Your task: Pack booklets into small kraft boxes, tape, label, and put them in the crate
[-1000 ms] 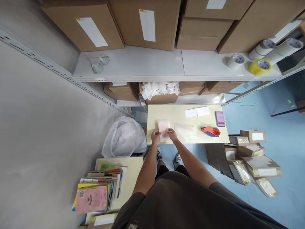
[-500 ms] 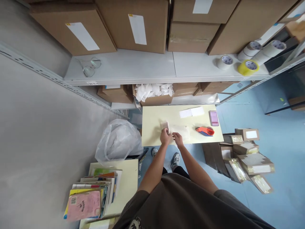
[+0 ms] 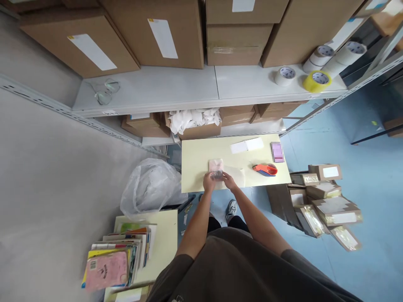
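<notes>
Both hands point(image 3: 209, 182) close together — arms point(image 3: 195, 222) outstretched

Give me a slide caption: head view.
Left hand grips a pinkish packet, right hand at its edge, pale table below.

The left fingers point(image 3: 210, 176) partly hide the pinkish packet point(image 3: 215, 164); the top edge crops cartons point(image 3: 188, 40).

A flat, rectangular, pale pink packet point(image 3: 215, 164) is gripped at its lower left by the left hand point(image 3: 209, 182) and met at its right edge by the right hand point(image 3: 229, 181), just below and right of the frame's centre. A dark grey patch is seen across its lower part. A thin whitish sheet point(image 3: 235, 174) is spread flat on the tabletop point(image 3: 193, 161) immediately to the right.
</notes>
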Available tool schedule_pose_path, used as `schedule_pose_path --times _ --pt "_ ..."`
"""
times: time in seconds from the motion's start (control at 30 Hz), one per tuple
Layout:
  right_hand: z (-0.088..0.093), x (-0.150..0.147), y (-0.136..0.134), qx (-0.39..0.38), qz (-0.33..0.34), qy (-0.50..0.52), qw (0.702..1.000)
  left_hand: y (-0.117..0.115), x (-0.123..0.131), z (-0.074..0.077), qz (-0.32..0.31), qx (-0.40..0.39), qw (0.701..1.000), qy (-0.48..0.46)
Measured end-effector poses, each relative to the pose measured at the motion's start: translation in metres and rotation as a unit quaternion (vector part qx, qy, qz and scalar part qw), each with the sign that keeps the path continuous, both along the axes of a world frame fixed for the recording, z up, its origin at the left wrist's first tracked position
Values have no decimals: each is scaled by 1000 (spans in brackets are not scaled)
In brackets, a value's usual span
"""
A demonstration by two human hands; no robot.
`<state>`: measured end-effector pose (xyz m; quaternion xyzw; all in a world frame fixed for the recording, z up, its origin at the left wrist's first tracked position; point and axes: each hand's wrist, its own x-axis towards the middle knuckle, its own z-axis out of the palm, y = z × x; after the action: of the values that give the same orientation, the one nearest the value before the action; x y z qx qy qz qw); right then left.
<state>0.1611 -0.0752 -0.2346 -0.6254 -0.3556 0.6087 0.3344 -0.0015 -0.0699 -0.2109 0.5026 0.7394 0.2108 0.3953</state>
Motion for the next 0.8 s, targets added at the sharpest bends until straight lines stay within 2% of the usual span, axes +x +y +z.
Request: schedule_pose_path --times 0.1,0.2,0.33,0.47,0.57,0.67,0.8 --pt "-5 -7 5 -18 -11 8 1000 -4 -21 -5 71 -65 995 1" --pt "-11 -7 3 -31 -24 27 999 -5 -33 -12 87 -102 988 -76" --pt "-20 -7 0 -25 -60 40 997 -4 -34 -19 146 -71 971 -173" --pt "-22 -21 2 -13 -56 46 997 -5 -32 -15 186 -37 959 -210" --pt "-17 -37 8 -22 -6 34 999 -8 -30 -4 177 10 963 -204" --pt "-12 -41 12 -6 34 46 998 -8 -22 9 129 42 977 -167" --pt "-9 -13 7 16 -34 4 999 0 10 17 30 33 994 -104"
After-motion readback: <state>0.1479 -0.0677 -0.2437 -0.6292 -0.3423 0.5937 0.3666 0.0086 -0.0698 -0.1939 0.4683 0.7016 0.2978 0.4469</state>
